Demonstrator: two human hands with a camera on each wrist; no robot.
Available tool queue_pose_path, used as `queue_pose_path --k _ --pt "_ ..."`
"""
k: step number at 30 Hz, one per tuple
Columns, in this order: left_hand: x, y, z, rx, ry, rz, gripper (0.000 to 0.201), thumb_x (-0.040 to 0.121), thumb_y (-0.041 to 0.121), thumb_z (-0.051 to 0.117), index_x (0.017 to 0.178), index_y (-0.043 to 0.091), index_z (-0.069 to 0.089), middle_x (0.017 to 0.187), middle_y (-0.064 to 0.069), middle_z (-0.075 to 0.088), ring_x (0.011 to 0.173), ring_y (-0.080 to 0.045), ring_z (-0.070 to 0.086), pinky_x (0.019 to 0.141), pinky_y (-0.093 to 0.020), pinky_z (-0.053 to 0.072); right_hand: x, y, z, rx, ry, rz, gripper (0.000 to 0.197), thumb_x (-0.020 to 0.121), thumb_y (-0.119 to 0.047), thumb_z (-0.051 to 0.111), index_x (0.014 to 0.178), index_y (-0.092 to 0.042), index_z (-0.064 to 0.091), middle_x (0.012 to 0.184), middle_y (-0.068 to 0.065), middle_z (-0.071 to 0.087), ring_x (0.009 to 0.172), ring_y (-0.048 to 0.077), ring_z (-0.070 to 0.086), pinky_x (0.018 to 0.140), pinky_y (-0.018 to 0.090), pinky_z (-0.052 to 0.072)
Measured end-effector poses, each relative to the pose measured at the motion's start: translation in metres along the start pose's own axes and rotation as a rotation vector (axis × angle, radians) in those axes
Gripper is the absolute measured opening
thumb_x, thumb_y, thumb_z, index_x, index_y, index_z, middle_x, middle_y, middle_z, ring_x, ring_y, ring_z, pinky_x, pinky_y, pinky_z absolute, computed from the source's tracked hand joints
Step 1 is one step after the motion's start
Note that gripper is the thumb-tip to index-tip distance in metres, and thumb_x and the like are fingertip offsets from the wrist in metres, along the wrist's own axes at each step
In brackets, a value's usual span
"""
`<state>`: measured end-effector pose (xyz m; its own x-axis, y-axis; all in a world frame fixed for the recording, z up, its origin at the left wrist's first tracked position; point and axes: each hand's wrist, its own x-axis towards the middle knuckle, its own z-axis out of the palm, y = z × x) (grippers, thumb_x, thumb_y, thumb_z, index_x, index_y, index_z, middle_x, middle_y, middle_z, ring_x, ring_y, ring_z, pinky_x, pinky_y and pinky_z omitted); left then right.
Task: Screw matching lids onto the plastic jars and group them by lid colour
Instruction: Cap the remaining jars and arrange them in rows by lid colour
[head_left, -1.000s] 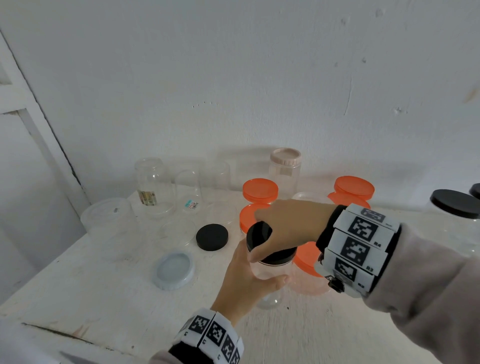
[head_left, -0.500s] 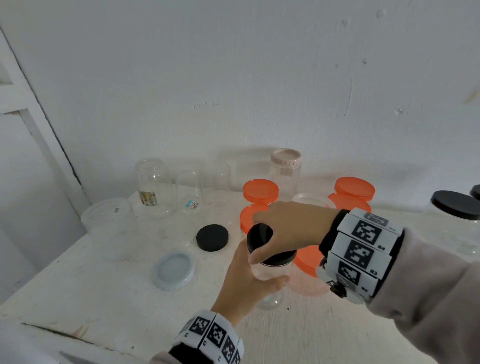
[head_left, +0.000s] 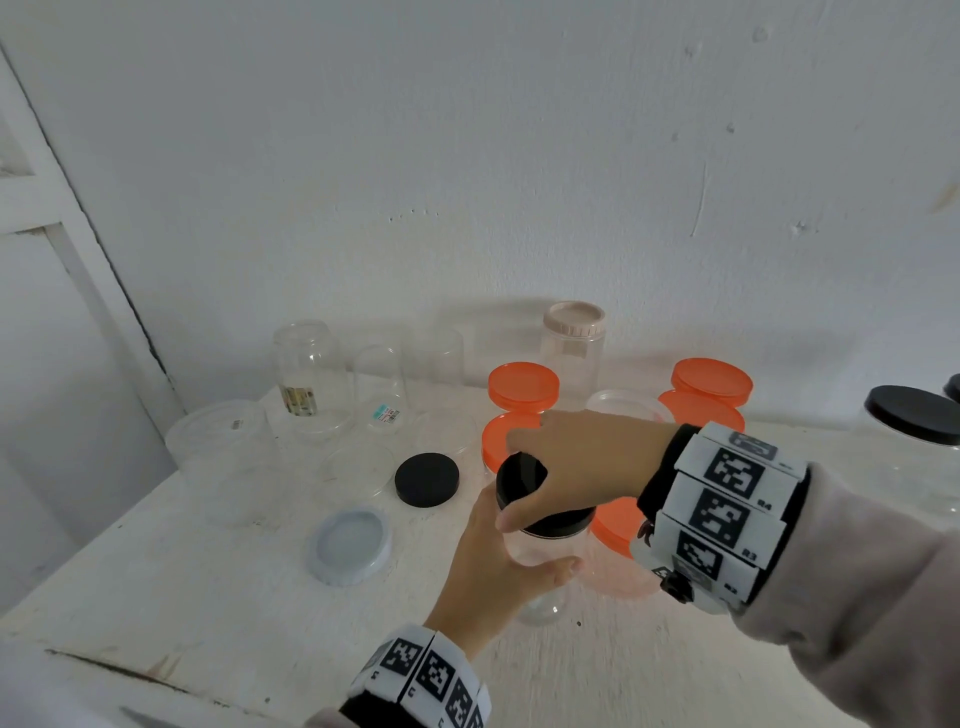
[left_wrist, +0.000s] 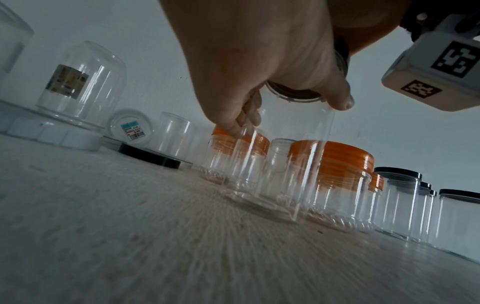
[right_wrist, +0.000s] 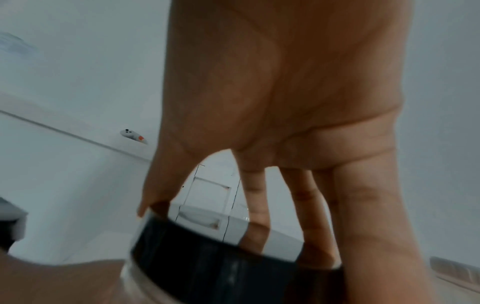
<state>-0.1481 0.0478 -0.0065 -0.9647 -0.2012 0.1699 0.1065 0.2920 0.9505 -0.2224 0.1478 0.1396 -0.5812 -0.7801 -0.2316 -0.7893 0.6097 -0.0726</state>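
Hands meet over 1 clear plastic jar (head_left: 540, 551) standing on the white bench (head_left: 208, 597), near its front edge. The left hand (head_left: 493, 566) wraps the jar's body from the left, thumb across the near side and fingers (left_wrist: 241, 121) curled round the far side. The right hand (head_left: 582, 462) comes in from the right and grips the black lid (head_left: 524, 483) sitting on the jar's mouth, thumb on the near rim and fingers (right_wrist: 306, 207) reaching down over the far rim. Whether the lid is fully threaded cannot be told.

Just right of the jar stands an orange-lidded jar (head_left: 618, 525), partly hidden by the right wrist band; 4 more orange lids (head_left: 523, 385) show behind the hands. A loose black lid (head_left: 427, 479) lies flat to the left, and nearer the front a pale translucent lid (head_left: 350, 545) lies on the bench. Upturned clear jars (head_left: 306, 374) stand at the back left, one with a barcode sticker. A beige-lidded jar (head_left: 574, 343) stands against the wall. At the far right, black-lidded jars (head_left: 914, 415) stand together.
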Motion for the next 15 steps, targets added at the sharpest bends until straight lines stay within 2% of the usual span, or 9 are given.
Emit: queue_pose_path --k 1,3,5,7,9,11,13,15 --pt "0.000 0.000 0.000 -0.002 -0.001 0.001 0.081 0.058 0.044 0.084 0.126 0.046 0.041 0.125 0.020 0.054 0.118 0.005 0.049 0.096 -0.022 0.042 -0.001 0.000 -0.003 0.014 -0.050 -0.002 0.061 0.076 -0.067 0.065 0.119 -0.027 0.047 0.090 -0.013 0.043 0.074 0.004 0.044 0.060 0.020 0.034" --pt "0.000 0.000 -0.001 -0.001 -0.001 0.008 0.081 0.060 0.043 0.085 0.126 0.047 0.039 0.125 0.023 0.054 0.118 0.007 0.048 0.096 -0.018 0.040 -0.002 0.001 -0.010 0.029 -0.194 -0.035 0.075 0.075 -0.052 0.074 0.138 -0.037 0.036 0.105 -0.013 0.037 0.091 0.009 0.044 0.078 0.026 0.042" --pt "0.000 0.001 -0.001 0.003 0.002 0.015 0.083 0.059 0.046 0.084 0.127 0.048 0.038 0.124 0.025 0.054 0.118 0.009 0.047 0.096 -0.016 0.039 -0.003 0.002 -0.014 0.027 -0.244 -0.074 0.081 0.075 -0.040 0.077 0.142 -0.043 0.031 0.115 -0.012 0.031 0.106 0.013 0.038 0.091 0.035 0.044" --pt "-0.001 0.003 -0.001 0.007 0.003 0.010 0.085 0.056 0.051 0.082 0.128 0.045 0.039 0.125 0.023 0.054 0.119 0.006 0.048 0.101 -0.022 0.040 -0.002 0.003 -0.012 0.035 -0.189 -0.096 0.075 0.076 -0.043 0.076 0.139 -0.041 0.037 0.110 -0.014 0.035 0.105 0.012 0.038 0.087 0.030 0.043" --pt "-0.001 0.003 0.000 -0.001 0.000 0.001 0.085 0.055 0.051 0.082 0.128 0.042 0.041 0.126 0.020 0.054 0.120 0.002 0.049 0.104 -0.028 0.042 -0.001 0.003 -0.008 0.028 -0.103 -0.079 0.069 0.076 -0.055 0.072 0.135 -0.035 0.043 0.095 -0.019 0.038 0.097 0.010 0.042 0.072 0.021 0.038" --pt "-0.002 0.004 0.000 -0.005 0.001 0.003 0.083 0.056 0.048 0.082 0.128 0.041 0.042 0.126 0.018 0.054 0.119 0.002 0.049 0.103 -0.029 0.043 0.000 0.001 -0.002 0.003 -0.027 -0.027 0.064 0.076 -0.066 0.065 0.124 -0.028 0.050 0.091 -0.015 0.044 0.086 0.011 0.046 0.061 0.018 0.033" --pt "-0.002 0.005 -0.001 -0.014 -0.001 0.004 0.082 0.057 0.044 0.084 0.128 0.041 0.043 0.125 0.020 0.054 0.118 0.004 0.049 0.103 -0.027 0.043 0.001 0.000 0.001 -0.013 -0.005 0.004 0.064 0.076 -0.070 0.061 0.118 -0.024 0.050 0.094 -0.009 0.048 0.079 0.010 0.048 0.060 0.021 0.034" --pt "-0.002 0.006 -0.001 -0.024 -0.008 0.008 0.084 0.057 0.044 0.084 0.130 0.040 0.042 0.126 0.019 0.054 0.119 0.003 0.049 0.104 -0.030 0.042 0.000 -0.001 -0.003 0.005 -0.096 0.009 0.069 0.076 -0.064 0.066 0.130 -0.028 0.043 0.102 -0.012 0.044 0.086 0.010 0.048 0.069 0.024 0.039"
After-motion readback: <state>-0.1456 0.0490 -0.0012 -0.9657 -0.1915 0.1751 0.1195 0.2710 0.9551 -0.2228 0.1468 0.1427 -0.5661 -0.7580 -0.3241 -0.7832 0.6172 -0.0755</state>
